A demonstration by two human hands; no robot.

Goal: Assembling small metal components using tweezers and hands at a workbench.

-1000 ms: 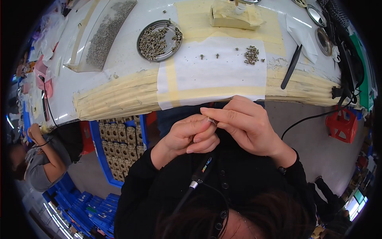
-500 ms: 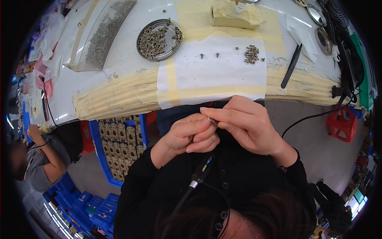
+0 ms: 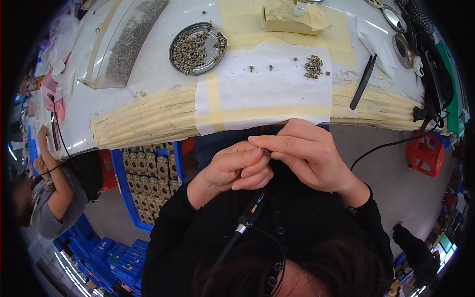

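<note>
Just beyond the table's near edge, my left hand (image 3: 240, 166) is closed, thumb and index finger pinched together at the fingertips. My right hand (image 3: 311, 154) meets it there, its index finger and thumb closing on the same spot. A tiny glint shows between the fingertips; the piece is too small and covered to name. Beyond the hands lies a white paper sheet (image 3: 269, 96) taped to the table. On its right part rests a small heap of metal screw-like parts (image 3: 313, 67), with a few single ones to the left of it.
A round metal dish (image 3: 210, 48) holds many similar parts; a clear bag (image 3: 129, 49) of small pieces lies left of it. Black tweezers (image 3: 363, 81) lie at right. Below the table are a blue crate (image 3: 129, 198) of metal parts and a red stool (image 3: 424, 156). A co-worker (image 3: 57, 193) sits left.
My hands stay nearly in place, and the glint between the fingertips shows less. At left, the co-worker's arm has moved up toward the table.
</note>
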